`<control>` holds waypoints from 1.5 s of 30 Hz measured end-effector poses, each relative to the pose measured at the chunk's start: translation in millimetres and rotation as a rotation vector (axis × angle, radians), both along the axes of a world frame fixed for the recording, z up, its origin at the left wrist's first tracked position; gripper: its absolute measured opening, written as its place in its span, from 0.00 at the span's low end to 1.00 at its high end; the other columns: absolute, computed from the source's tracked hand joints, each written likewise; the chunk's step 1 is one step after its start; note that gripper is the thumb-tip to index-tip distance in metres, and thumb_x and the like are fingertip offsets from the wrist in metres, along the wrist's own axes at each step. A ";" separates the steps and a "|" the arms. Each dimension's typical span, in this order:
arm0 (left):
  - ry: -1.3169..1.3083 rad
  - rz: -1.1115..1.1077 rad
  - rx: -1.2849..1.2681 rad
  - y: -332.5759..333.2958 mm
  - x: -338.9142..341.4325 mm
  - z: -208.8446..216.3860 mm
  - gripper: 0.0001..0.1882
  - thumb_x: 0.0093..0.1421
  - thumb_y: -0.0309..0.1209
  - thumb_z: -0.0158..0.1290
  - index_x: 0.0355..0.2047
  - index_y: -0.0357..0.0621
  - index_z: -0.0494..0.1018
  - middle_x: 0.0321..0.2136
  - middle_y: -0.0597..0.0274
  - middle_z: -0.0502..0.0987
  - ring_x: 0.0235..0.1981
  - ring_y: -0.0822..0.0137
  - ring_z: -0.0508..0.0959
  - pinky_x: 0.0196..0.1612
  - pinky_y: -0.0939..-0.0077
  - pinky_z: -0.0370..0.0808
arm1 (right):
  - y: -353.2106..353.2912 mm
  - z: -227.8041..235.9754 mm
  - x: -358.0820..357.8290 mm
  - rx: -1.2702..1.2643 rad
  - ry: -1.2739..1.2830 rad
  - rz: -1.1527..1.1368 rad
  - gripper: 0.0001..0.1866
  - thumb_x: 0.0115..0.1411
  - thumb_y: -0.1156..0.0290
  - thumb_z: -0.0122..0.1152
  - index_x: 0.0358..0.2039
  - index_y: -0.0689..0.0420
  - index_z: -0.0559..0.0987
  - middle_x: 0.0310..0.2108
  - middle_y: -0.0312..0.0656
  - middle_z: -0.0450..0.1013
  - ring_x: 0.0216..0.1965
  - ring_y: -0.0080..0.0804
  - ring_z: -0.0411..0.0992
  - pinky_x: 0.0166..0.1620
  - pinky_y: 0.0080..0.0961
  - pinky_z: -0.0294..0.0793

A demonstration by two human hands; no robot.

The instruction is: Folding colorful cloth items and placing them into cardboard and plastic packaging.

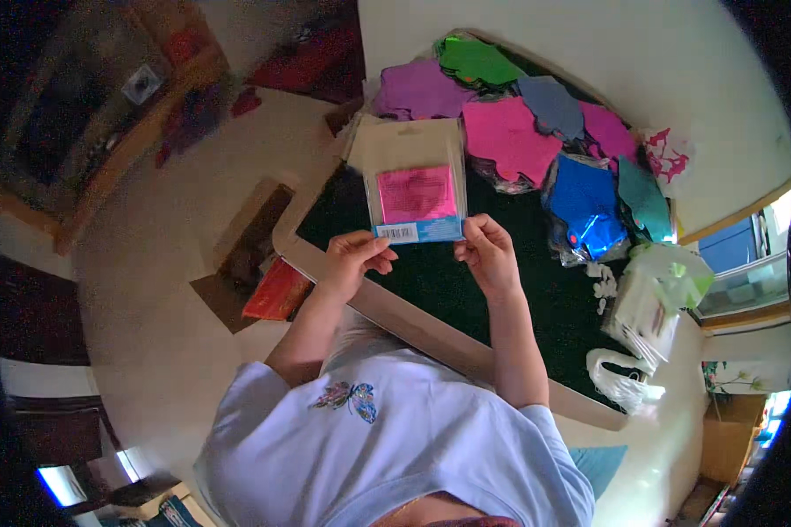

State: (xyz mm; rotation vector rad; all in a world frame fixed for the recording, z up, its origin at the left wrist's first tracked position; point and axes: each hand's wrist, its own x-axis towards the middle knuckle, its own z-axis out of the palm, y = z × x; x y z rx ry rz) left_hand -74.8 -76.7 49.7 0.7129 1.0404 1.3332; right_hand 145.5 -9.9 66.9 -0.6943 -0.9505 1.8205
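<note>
Between my hands is a flat see-through plastic packet [416, 195] with a hang hole at its top. It holds a shiny pink square, and a blue strip with a barcode runs along its lower edge. The thumb and fingers of my left hand [359, 256] pinch the lower left corner. At the lower right corner my right hand [489, 250] grips it the same way. The packet is held up over a dark green surface [439, 290] with a pale raised rim. Just beyond it lie a pink pile [510, 140] and a purple pile [424, 90] of flat shaped pieces.
Green [479, 61], grey-blue [552, 105], blue [587, 206] and teal [645, 198] piles line the far and right sides. White packets [646, 307] and a crumpled white plastic bag [622, 378] lie at right. An open cardboard box [255, 230] and red packages [277, 290] are on the left floor.
</note>
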 end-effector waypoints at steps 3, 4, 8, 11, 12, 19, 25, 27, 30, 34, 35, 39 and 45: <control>-0.049 0.086 0.016 -2.0 -23.8 -6.6 0.08 0.54 0.31 0.54 0.28 0.38 0.74 0.21 0.57 0.76 0.19 0.69 0.74 0.23 0.77 0.71 | -4.7 3.1 0.5 -0.051 -0.078 -0.015 0.07 0.61 0.71 0.49 0.35 0.59 0.73 0.27 0.38 0.71 0.25 0.21 0.71 0.30 0.17 0.72; -0.070 0.166 0.036 -4.2 -40.1 -10.5 0.08 0.54 0.31 0.54 0.28 0.38 0.73 0.22 0.58 0.76 0.20 0.69 0.73 0.23 0.77 0.70 | -5.5 1.3 1.9 -0.076 -0.148 -0.053 0.08 0.61 0.71 0.48 0.38 0.59 0.74 0.29 0.38 0.72 0.27 0.22 0.71 0.31 0.17 0.73; 0.099 0.576 -0.006 -16.0 -145.8 -29.4 0.09 0.56 0.32 0.53 0.33 0.39 0.70 0.26 0.59 0.75 0.25 0.70 0.74 0.30 0.78 0.73 | -4.1 -23.0 33.4 -0.058 -0.284 -0.104 0.10 0.60 0.70 0.50 0.40 0.58 0.74 0.29 0.36 0.72 0.29 0.20 0.69 0.32 0.15 0.68; 0.077 0.649 -0.040 -36.9 -218.1 -64.3 0.07 0.54 0.29 0.55 0.30 0.39 0.72 0.26 0.56 0.77 0.24 0.70 0.76 0.27 0.80 0.74 | -2.4 -49.3 52.6 -0.102 -0.310 -0.145 0.10 0.59 0.69 0.52 0.39 0.58 0.75 0.29 0.35 0.73 0.29 0.20 0.70 0.32 0.16 0.69; 0.079 0.672 -0.117 -46.3 -240.2 -83.1 0.08 0.56 0.31 0.52 0.32 0.39 0.71 0.26 0.58 0.76 0.25 0.69 0.75 0.30 0.77 0.74 | -3.7 -53.3 53.5 -0.103 -0.310 -0.140 0.10 0.59 0.69 0.52 0.39 0.58 0.75 0.29 0.35 0.73 0.29 0.20 0.70 0.32 0.16 0.69; -0.130 0.789 -0.260 -102.3 -323.6 -210.0 0.13 0.54 0.30 0.54 0.37 0.38 0.70 0.32 0.54 0.75 0.33 0.61 0.75 0.38 0.71 0.73 | -6.7 -53.8 59.4 -0.116 -0.340 -0.136 0.08 0.59 0.69 0.52 0.38 0.57 0.74 0.26 0.33 0.71 0.27 0.18 0.68 0.31 0.14 0.67; -0.306 0.945 0.308 -53.1 -371.8 -235.6 0.18 0.56 0.26 0.49 0.48 0.36 0.65 0.44 0.56 0.71 0.46 0.62 0.69 0.51 0.69 0.66 | 26.6 -40.5 60.0 0.077 -0.541 -0.070 0.09 0.58 0.70 0.54 0.38 0.59 0.75 0.31 0.34 0.72 0.32 0.19 0.69 0.34 0.16 0.68; 0.099 0.934 0.262 -12.9 -363.9 -219.4 0.17 0.57 0.25 0.47 0.48 0.36 0.65 0.47 0.58 0.68 0.48 0.64 0.67 0.52 0.70 0.64 | 54.0 -38.8 66.3 0.271 -0.678 0.001 0.08 0.57 0.71 0.55 0.37 0.59 0.75 0.31 0.33 0.72 0.33 0.19 0.70 0.36 0.17 0.68; 0.465 0.652 0.447 61.6 -276.6 -127.9 0.15 0.59 0.24 0.44 0.48 0.39 0.65 0.47 0.61 0.66 0.49 0.68 0.66 0.52 0.74 0.64 | 94.2 -29.0 75.4 0.533 -0.804 -0.151 0.07 0.54 0.71 0.58 0.33 0.59 0.76 0.30 0.35 0.73 0.32 0.24 0.71 0.37 0.20 0.69; 0.931 0.466 0.177 117.2 -134.6 27.7 0.11 0.59 0.28 0.47 0.43 0.43 0.70 0.41 0.60 0.72 0.42 0.68 0.71 0.48 0.73 0.66 | 167.1 -35.6 84.6 0.624 -0.971 -0.215 0.08 0.51 0.72 0.61 0.32 0.60 0.77 0.26 0.35 0.72 0.30 0.24 0.69 0.36 0.22 0.69; 0.881 0.388 0.260 129.5 -105.7 40.5 0.10 0.59 0.29 0.48 0.41 0.43 0.71 0.40 0.60 0.73 0.42 0.67 0.72 0.48 0.73 0.67 | 185.3 -41.6 86.4 0.885 -1.055 -0.242 0.08 0.50 0.71 0.62 0.32 0.59 0.77 0.25 0.36 0.71 0.30 0.24 0.69 0.36 0.23 0.69; 1.052 0.114 0.617 179.5 -26.2 44.1 0.09 0.56 0.28 0.50 0.37 0.41 0.73 0.39 0.57 0.74 0.41 0.62 0.73 0.46 0.71 0.68 | 219.5 -35.8 83.4 0.890 -1.045 0.070 0.11 0.48 0.69 0.65 0.30 0.60 0.77 0.24 0.38 0.71 0.31 0.24 0.69 0.36 0.24 0.68; 0.980 -0.233 0.693 225.6 82.4 12.6 0.08 0.53 0.28 0.52 0.33 0.40 0.74 0.33 0.55 0.75 0.39 0.58 0.74 0.46 0.67 0.68 | 245.8 -58.6 89.2 0.680 -1.150 0.003 0.10 0.52 0.67 0.61 0.30 0.61 0.77 0.25 0.35 0.72 0.29 0.21 0.68 0.35 0.22 0.68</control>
